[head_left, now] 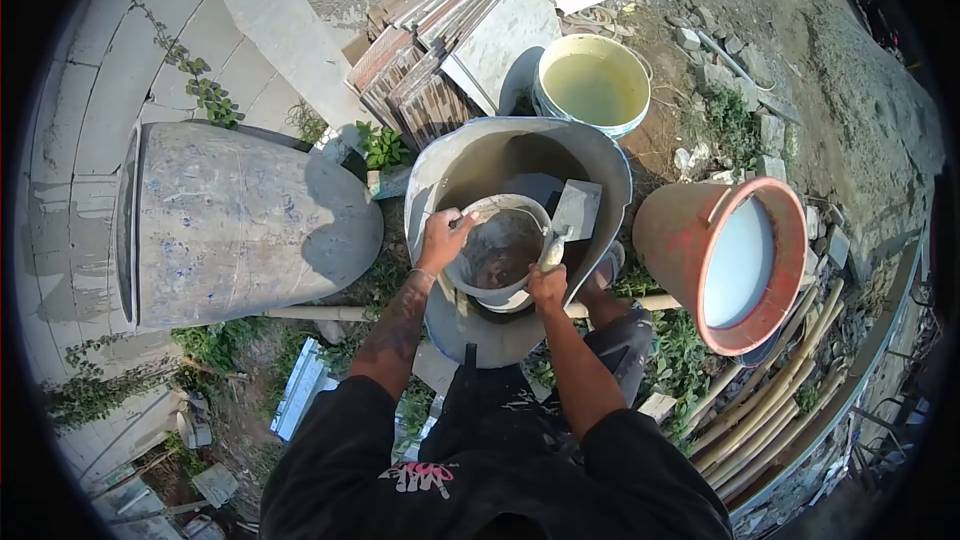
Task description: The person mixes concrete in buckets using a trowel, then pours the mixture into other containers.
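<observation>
My left hand (pixel 443 240) is closed on the left rim of a grey mortar-stained bucket (pixel 487 297). This bucket sits within a large cut-open drum (pixel 421 180) that has dark water (pixel 530 155) in it. In my right hand (pixel 547 286) is a trowel, its pale handle (pixel 553 252) upward at the bucket's right rim. The trowel's flat grey blade (pixel 577 208) points away from me, over the inside of the drum. Wet, brownish residue (pixel 500 260) coats the bottom of the bucket.
A large grey drum (pixel 245 215) lies at the left. Behind the tub stand a bucket of greenish water (pixel 597 85) and stacked tiles (pixel 470 35). To the right is a reddish tub (pixel 680 230) with whitish liquid, beside bamboo poles (pixel 775 395) and rubble (pixel 770 130).
</observation>
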Motion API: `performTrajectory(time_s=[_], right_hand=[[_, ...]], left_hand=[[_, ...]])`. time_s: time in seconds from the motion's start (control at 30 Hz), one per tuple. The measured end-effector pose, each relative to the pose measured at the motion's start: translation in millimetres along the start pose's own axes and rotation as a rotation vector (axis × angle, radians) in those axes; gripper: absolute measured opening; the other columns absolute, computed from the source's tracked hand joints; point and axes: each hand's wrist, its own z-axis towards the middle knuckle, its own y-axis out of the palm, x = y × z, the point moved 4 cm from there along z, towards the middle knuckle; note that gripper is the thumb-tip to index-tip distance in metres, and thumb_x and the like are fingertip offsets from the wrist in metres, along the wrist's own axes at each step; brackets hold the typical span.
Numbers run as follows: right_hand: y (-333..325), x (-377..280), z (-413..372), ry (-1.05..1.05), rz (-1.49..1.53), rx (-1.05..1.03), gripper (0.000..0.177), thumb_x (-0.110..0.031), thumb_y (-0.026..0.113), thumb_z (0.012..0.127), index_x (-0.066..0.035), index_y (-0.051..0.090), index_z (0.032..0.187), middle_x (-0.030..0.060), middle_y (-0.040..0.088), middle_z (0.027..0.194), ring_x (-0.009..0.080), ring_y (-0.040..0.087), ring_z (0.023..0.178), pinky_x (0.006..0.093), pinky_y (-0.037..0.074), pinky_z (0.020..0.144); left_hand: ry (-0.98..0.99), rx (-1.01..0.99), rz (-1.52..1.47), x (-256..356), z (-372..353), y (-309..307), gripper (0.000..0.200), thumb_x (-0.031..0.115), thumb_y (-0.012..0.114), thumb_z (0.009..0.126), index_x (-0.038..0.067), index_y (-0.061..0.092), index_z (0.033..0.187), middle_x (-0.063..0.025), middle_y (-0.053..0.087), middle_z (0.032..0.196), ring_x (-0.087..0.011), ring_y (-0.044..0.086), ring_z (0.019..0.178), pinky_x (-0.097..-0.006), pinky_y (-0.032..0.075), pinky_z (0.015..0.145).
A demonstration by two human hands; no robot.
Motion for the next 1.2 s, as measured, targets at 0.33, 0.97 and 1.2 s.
performTrajectory(time_s=[0.33, 0.97, 1.2], right_hand=[[28, -22, 43, 0.193, -0.188, 0.062, 0.046, -0.022, 0.064, 0.078, 0.006, 0.042, 0.108, 0.0335, 0.059, 0.103, 0.0478, 0.060, 0.095, 0.0493, 0.048, 0.084], [96, -24, 59, 0.213, 0.044, 0.168, 0.049, -0.023, 0.067, 0.082, 0.006, 0.040, 0.110, 0.0289, 0.060, 0.100, 0.0445, 0.061, 0.093, 0.0472, 0.049, 0.080], [54, -15, 31, 0.160, 0.191, -0.067, 0.040, -0.022, 0.068, 0.083, 0.007, 0.049, 0.103, 0.0242, 0.059, 0.098, 0.0374, 0.059, 0.092, 0.0416, 0.045, 0.084]], left_hand=[[-0.234, 0.017, 0.100, -97, 71, 88, 0.046, 0.034, 0.068, 0.084, -0.001, 0.050, 0.061, -0.0097, 0.044, 0.052, -0.0171, 0.042, 0.051, -0.0356, 0.037, 0.052], [-0.413, 0.119, -0.088, -150, 39, 72, 0.049, 0.033, 0.068, 0.086, 0.004, 0.043, 0.055, 0.0032, 0.036, 0.054, -0.0080, 0.031, 0.055, -0.0300, 0.029, 0.048], [-0.398, 0.197, -0.094, -134, 19, 74, 0.046, 0.032, 0.071, 0.084, 0.001, 0.049, 0.058, -0.0022, 0.041, 0.052, -0.0104, 0.036, 0.053, -0.0308, 0.035, 0.049]])
